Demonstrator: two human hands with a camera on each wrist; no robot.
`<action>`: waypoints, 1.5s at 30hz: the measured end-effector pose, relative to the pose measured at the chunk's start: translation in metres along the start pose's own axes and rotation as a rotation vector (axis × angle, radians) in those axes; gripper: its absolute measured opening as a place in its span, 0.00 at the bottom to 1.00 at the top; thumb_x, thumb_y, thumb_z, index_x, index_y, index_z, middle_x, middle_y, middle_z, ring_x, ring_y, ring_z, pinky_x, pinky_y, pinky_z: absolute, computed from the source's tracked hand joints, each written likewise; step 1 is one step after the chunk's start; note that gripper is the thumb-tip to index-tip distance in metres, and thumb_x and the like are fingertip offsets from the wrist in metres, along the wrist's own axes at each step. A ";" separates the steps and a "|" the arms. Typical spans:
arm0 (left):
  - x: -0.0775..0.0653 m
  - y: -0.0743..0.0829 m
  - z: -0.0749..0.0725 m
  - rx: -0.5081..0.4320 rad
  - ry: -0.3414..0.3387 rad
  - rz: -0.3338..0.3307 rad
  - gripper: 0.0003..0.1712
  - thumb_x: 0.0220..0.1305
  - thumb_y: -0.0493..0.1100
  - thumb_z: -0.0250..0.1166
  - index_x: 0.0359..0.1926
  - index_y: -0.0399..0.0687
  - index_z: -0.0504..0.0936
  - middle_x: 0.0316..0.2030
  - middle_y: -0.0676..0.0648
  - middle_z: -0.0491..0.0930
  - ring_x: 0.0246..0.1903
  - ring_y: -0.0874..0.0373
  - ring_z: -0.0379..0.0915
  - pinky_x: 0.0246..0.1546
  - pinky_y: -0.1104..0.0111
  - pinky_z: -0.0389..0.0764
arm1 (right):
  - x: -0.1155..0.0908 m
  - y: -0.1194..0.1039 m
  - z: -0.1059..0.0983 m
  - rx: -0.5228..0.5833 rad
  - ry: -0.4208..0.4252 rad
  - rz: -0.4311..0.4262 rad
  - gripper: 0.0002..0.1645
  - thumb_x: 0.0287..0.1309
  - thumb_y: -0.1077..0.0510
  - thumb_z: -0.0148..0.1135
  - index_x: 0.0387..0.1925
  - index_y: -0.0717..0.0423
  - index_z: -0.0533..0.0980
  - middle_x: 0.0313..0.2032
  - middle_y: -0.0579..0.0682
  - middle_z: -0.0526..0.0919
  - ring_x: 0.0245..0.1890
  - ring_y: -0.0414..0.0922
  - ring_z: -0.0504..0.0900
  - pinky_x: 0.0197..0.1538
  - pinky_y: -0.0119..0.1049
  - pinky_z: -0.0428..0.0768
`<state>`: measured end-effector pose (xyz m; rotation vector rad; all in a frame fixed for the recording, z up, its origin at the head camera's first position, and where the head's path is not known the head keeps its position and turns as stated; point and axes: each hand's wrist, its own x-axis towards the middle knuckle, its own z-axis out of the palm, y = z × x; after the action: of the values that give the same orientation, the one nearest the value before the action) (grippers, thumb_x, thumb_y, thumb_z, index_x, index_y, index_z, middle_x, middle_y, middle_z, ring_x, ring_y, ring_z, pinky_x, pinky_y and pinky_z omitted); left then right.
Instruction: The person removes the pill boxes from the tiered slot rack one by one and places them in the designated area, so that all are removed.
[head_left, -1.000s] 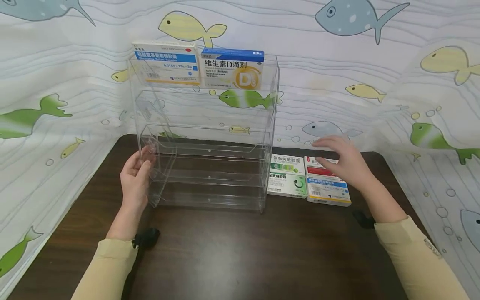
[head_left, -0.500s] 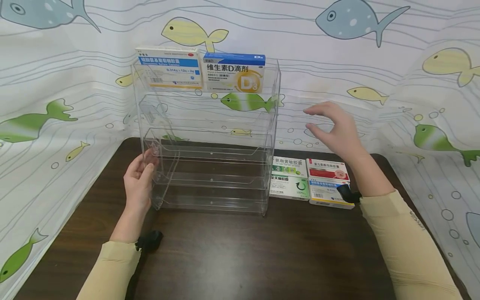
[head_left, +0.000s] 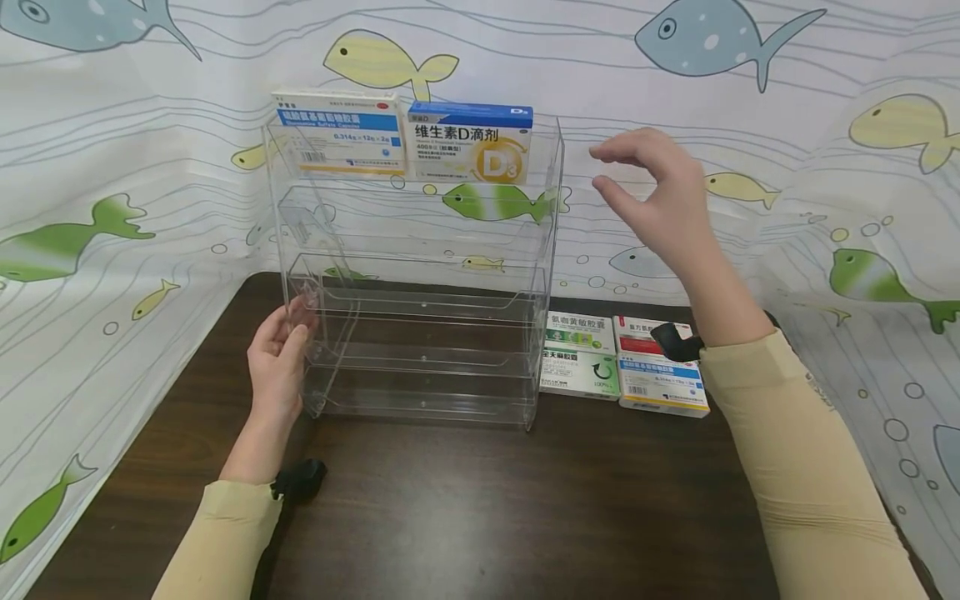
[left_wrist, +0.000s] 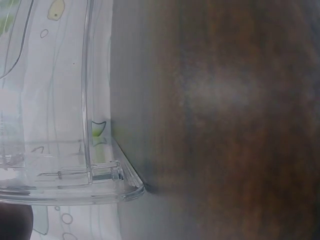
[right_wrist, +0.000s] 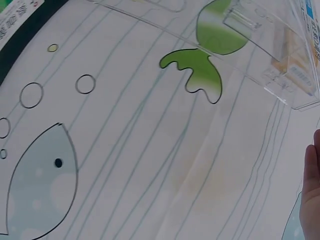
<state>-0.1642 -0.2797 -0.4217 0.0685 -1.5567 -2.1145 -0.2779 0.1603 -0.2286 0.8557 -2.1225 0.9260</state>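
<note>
My left hand point(head_left: 276, 362) grips the left side of a clear acrylic tiered display rack point(head_left: 423, 363), thumb in front and fingers partly behind the panel. Its lower corner point(left_wrist: 132, 192) fills the left part of the left wrist view. On the top tier stand a blue-and-white capsule box point(head_left: 341, 137) and a blue, white and orange vitamin D drops box point(head_left: 471, 143). Off the rack's upper right, my right hand point(head_left: 663, 196) is raised in the air with nothing in it. Its thumb and fingers are apart in a loose curve; only a part shows in the right wrist view.
Right of the rack, several medicine boxes lie flat on the dark wooden table point(head_left: 465, 500): two green-and-white boxes point(head_left: 577, 373), a red-and-white box point(head_left: 637, 342) partly hidden by the wrist camera, and a blue-and-white box point(head_left: 663, 387). A fish-patterned cloth point(head_left: 787, 125) hangs behind.
My right hand has risen from above the flat boxes to the height of the rack's top tier, moving slightly left. The left hand has kept its hold on the rack.
</note>
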 end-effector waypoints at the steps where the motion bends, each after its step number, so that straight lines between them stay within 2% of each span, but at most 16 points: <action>1: 0.000 0.000 0.000 -0.001 0.001 -0.003 0.22 0.77 0.26 0.52 0.63 0.44 0.80 0.56 0.59 0.87 0.56 0.68 0.85 0.60 0.79 0.83 | 0.004 -0.002 0.001 0.004 -0.001 -0.006 0.17 0.65 0.70 0.70 0.54 0.67 0.84 0.53 0.62 0.89 0.55 0.37 0.83 0.66 0.21 0.78; 5: 0.000 0.001 0.000 0.006 0.003 -0.006 0.22 0.77 0.26 0.53 0.64 0.44 0.80 0.56 0.60 0.87 0.56 0.68 0.85 0.61 0.79 0.83 | 0.016 -0.007 0.005 0.037 0.004 -0.022 0.17 0.66 0.69 0.70 0.55 0.68 0.83 0.53 0.62 0.88 0.54 0.24 0.78 0.68 0.24 0.79; 8: 0.000 0.001 0.000 0.009 0.001 -0.008 0.22 0.77 0.26 0.53 0.64 0.43 0.79 0.56 0.60 0.87 0.56 0.68 0.85 0.61 0.79 0.83 | 0.024 -0.009 0.009 0.077 0.008 -0.031 0.17 0.65 0.70 0.70 0.55 0.70 0.83 0.53 0.63 0.88 0.54 0.21 0.77 0.69 0.27 0.80; 16: 0.002 0.002 0.001 0.015 0.001 -0.010 0.22 0.77 0.26 0.52 0.64 0.42 0.80 0.56 0.59 0.87 0.56 0.67 0.85 0.61 0.78 0.83 | 0.045 -0.022 0.021 0.109 0.008 0.020 0.15 0.65 0.69 0.70 0.53 0.66 0.84 0.53 0.59 0.88 0.55 0.33 0.83 0.69 0.28 0.80; 22: 0.003 0.001 0.001 0.012 -0.004 0.002 0.21 0.77 0.26 0.52 0.62 0.43 0.81 0.56 0.59 0.88 0.56 0.67 0.85 0.61 0.79 0.83 | 0.059 -0.026 0.031 0.103 -0.031 0.068 0.18 0.66 0.65 0.71 0.56 0.64 0.84 0.56 0.57 0.88 0.59 0.44 0.84 0.70 0.25 0.78; 27: 0.003 0.000 0.000 0.008 -0.011 0.011 0.22 0.77 0.26 0.52 0.63 0.43 0.81 0.57 0.59 0.87 0.57 0.68 0.85 0.62 0.78 0.83 | 0.067 -0.029 0.037 0.087 -0.071 0.142 0.20 0.67 0.61 0.72 0.58 0.61 0.83 0.58 0.55 0.86 0.62 0.43 0.83 0.70 0.23 0.77; 36: 0.003 0.000 0.000 0.022 -0.012 0.010 0.21 0.77 0.26 0.52 0.64 0.41 0.80 0.57 0.58 0.87 0.58 0.68 0.84 0.62 0.78 0.83 | 0.076 -0.031 0.046 0.072 -0.120 0.183 0.22 0.67 0.60 0.72 0.60 0.60 0.82 0.61 0.53 0.85 0.64 0.42 0.82 0.71 0.21 0.75; 45: 0.002 -0.001 -0.001 0.007 -0.017 0.025 0.23 0.76 0.24 0.51 0.62 0.44 0.82 0.56 0.59 0.87 0.58 0.68 0.84 0.62 0.79 0.82 | 0.081 -0.033 0.052 0.097 -0.182 0.225 0.25 0.66 0.59 0.74 0.62 0.59 0.81 0.62 0.53 0.84 0.64 0.42 0.82 0.71 0.21 0.75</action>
<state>-0.1658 -0.2811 -0.4229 0.0336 -1.5666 -2.0953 -0.3147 0.0779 -0.1822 0.7856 -2.3835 1.1103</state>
